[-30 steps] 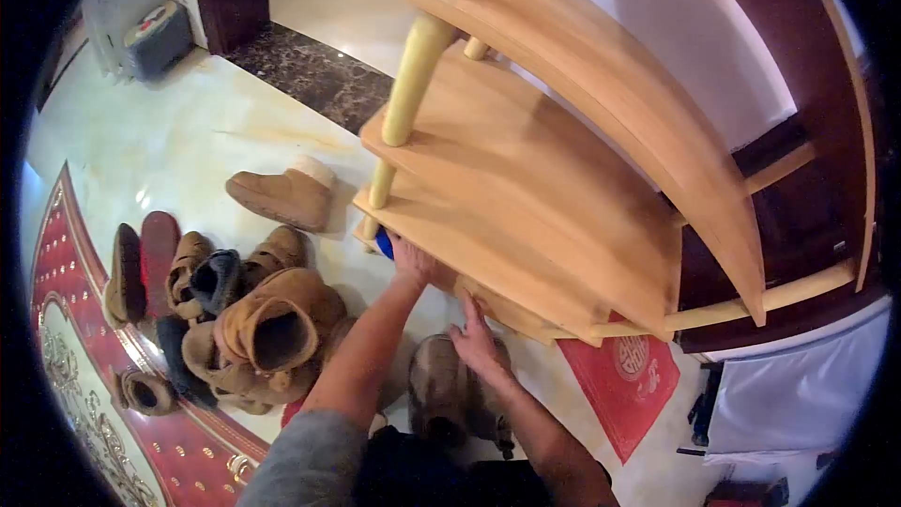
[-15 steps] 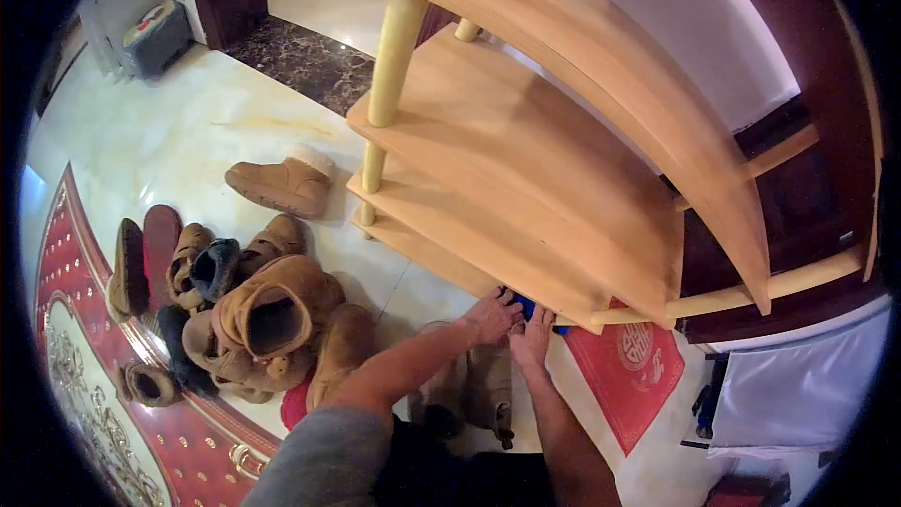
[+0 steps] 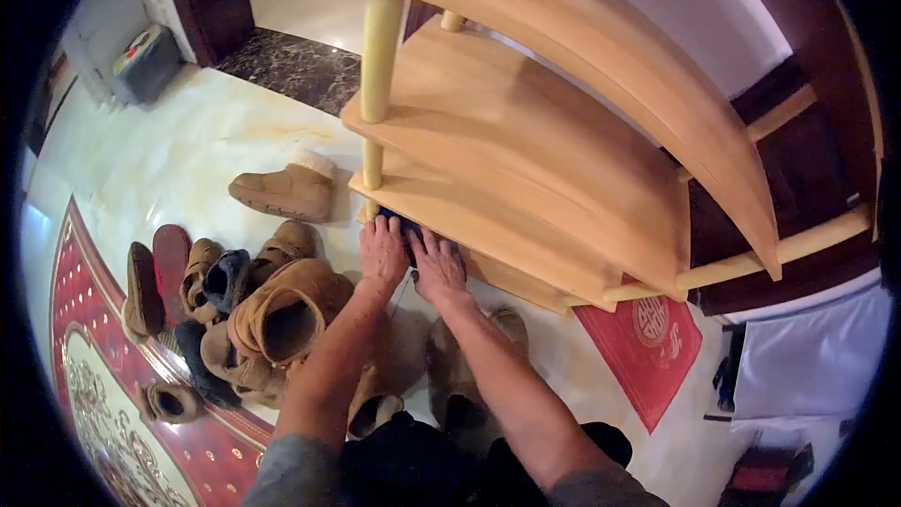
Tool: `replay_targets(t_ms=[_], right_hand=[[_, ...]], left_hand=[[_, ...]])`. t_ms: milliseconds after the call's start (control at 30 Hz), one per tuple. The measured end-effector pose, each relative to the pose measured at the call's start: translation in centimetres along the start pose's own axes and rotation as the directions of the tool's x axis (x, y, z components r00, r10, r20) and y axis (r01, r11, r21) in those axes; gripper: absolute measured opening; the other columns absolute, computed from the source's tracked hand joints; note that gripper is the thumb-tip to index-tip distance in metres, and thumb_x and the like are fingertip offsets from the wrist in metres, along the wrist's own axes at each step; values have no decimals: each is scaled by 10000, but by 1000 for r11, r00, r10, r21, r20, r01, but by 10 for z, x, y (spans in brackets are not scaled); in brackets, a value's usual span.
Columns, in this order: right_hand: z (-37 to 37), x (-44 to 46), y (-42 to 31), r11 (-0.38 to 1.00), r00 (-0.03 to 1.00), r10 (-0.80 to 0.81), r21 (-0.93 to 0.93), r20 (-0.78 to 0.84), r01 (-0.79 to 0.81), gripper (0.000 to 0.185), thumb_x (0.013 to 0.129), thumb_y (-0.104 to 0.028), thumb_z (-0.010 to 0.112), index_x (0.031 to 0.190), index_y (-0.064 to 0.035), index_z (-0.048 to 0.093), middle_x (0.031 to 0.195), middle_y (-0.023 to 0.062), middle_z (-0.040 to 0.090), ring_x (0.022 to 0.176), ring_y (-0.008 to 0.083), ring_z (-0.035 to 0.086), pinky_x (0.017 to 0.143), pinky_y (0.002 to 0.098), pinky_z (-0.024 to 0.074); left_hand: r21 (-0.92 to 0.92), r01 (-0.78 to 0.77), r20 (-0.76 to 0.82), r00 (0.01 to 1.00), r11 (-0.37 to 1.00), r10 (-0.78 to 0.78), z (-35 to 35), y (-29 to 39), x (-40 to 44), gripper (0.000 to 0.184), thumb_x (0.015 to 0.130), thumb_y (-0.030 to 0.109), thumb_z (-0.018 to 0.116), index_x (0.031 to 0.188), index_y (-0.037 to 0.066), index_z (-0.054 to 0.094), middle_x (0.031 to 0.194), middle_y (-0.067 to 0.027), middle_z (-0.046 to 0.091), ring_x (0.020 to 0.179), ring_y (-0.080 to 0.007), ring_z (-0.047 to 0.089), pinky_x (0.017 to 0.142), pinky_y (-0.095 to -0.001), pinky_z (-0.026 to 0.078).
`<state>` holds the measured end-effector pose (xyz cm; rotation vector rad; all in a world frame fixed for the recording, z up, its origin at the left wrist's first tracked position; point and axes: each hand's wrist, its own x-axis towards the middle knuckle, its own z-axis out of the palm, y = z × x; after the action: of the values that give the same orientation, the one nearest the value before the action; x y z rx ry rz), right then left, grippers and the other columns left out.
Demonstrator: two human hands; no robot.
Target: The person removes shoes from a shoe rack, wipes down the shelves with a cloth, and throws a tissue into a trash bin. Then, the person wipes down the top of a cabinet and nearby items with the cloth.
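At the left end of the lowest level of the wooden shelf rack (image 3: pixel 507 216), my left hand (image 3: pixel 384 252) and my right hand (image 3: pixel 437 268) are side by side on a dark shoe (image 3: pixel 402 222). The fingers of both hands are bent over it, and much of the shoe is hidden by them and by the shelf above. Below my right hand, a pair of brown boots (image 3: pixel 450 357) stands on the floor. Left of my forearms lies a heap of brown boots (image 3: pixel 291 319) with a dark blue fuzzy shoe (image 3: pixel 226 280) among them.
A single tan boot (image 3: pixel 286 190) lies on its side on the tiles. Red patterned carpet (image 3: pixel 103 338) runs along the left. A red mat (image 3: pixel 648 347) pokes out at the right, near a white cloth-covered stool (image 3: pixel 798 366). A grey box (image 3: pixel 148 64) stands by the doorway.
Both hands have moved left along the lowest shelf, from its right part to its left end. The blue item seen there earlier is out of sight. The view has shifted slightly.
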<state>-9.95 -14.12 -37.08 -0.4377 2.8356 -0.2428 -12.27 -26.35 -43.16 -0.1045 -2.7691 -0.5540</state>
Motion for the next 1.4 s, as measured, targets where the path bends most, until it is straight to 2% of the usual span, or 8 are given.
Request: replay_targets(t_ms=[267,567,700,767,967,1100,1233,1400], right_hand=[[-5,-56,122,898,898,439,-20,-35,-440,743,815,-338,687,1452,-105,382,1514,157,344,1422,311,278,1163,450,248],[-24,-78,162,791,760,602,-58,243,-609,892,747,-330,701,1500,-103,279,1554,156,264,1458,303,196,1197,424,163],[10,-99,174,868,808,459,6,370,-496,723,697,-251,753,1343,-28,517,1253,214,597,1096,340,619,912,423,520],[-6,-122,152,653,742,352,418,571,-631,637,665,-154,747,1259,-9,569,1007,111,678,737,174,662,555,321,540],[-50,-204,162,-196,895,113,892,432,-406,485,817,-128,627,1283,-35,529,1113,90,655,898,195,651,721,337,529],[-47,-253,206,-643,941,190,760,280,-96,413,914,-206,538,1285,-25,531,1237,125,619,1115,248,605,1001,427,456],[-50,-290,234,-668,910,338,742,240,53,495,945,-380,493,1291,-29,528,1241,145,614,1134,287,593,965,443,483],[-34,-278,267,-719,864,449,666,228,198,487,895,-414,533,1256,-88,559,1196,120,626,1089,300,597,858,463,528]], left_hand=[[-572,-406,250,742,713,623,51,104,-28,702,731,49,605,1403,48,402,1437,-196,428,1370,-361,346,1118,-466,311],[-539,-43,535,754,841,381,15,104,-62,584,820,105,604,1375,62,428,1408,-202,456,1320,-344,421,1068,-438,380],[-636,251,583,775,729,243,15,91,-75,535,837,127,603,1342,41,451,1258,-270,561,1179,-413,533,1003,-429,436],[-604,434,684,712,668,156,18,94,-84,533,873,189,622,1347,30,437,1126,-257,624,1083,-362,604,936,-417,475],[-395,916,886,361,67,292,-6,155,-90,504,916,297,629,1324,51,468,1058,-105,651,883,-211,604,779,-326,496],[-587,620,797,327,520,508,-23,228,-76,381,972,249,568,1298,73,482,1146,-86,605,1111,-206,558,928,-375,485],[-769,442,616,322,461,719,-20,278,-91,642,959,329,585,1472,47,322,1372,-150,489,1247,-251,471,1068,-351,364],[-644,724,748,525,249,406,7,266,-94,414,939,255,622,1299,84,511,885,-55,647,786,-139,616,697,-314,530]])
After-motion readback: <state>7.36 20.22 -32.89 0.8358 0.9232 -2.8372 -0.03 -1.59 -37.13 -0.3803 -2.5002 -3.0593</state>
